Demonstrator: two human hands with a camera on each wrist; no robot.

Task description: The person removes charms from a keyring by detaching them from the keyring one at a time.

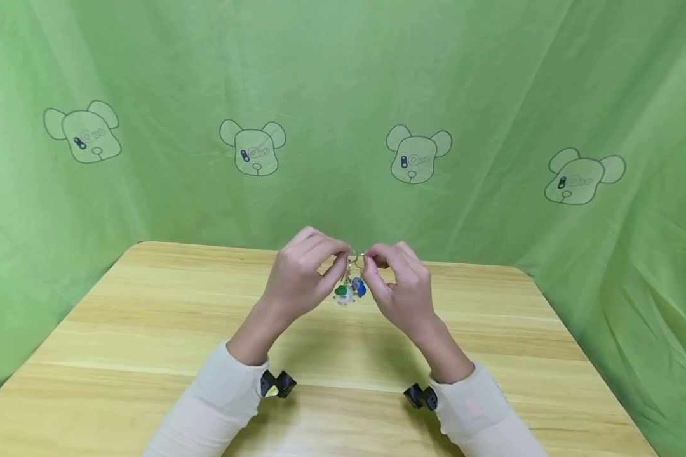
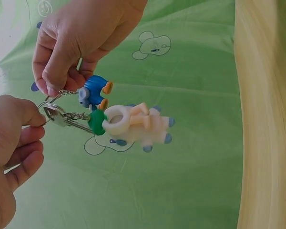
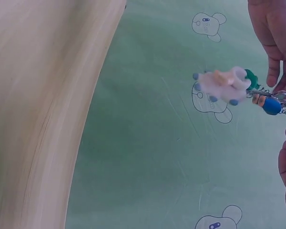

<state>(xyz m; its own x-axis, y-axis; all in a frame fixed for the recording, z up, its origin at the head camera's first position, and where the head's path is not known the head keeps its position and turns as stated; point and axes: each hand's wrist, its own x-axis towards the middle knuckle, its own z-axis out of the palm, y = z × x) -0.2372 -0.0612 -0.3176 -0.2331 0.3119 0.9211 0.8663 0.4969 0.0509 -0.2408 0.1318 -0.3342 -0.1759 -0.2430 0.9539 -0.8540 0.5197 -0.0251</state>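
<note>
Both hands up over the counter point(image 1: 206, 330), working a keychain point(image 2: 57, 115) held between them, in front of the body and clear of the surface. Left hand point(image 1: 303, 270): thumb and index pinch the thin metal ring point(image 2: 42, 103); the other fingers bend loosely below. Right hand point(image 1: 403, 285): thumb and index also pinch at the metal ring, right beside the left's grip. Exactly which bit of hardware sits under the right fingertips, cannot tell; covered.

Two charms hang below the grips. White charm point(image 2: 150, 128): pale body, blue tips, peach parts, green top piece point(image 2: 97, 121), on a short silver chain point(image 2: 77, 116); a bit blurred in both wrist views. Blue charm point(image 2: 96, 88): blue body, orange ends, own chain, near the white one. Silver clasp sits between ring and white charm. In head view the blue charm is on the right-hand side of the white one.

Light sleeves point(image 1: 217, 400) on both arms, black device point(image 1: 278, 384) at the left cuff, another at the right. Behind: green curtain point(image 1: 343, 63) with printed bear-head outlines point(image 1: 254, 151).
</note>
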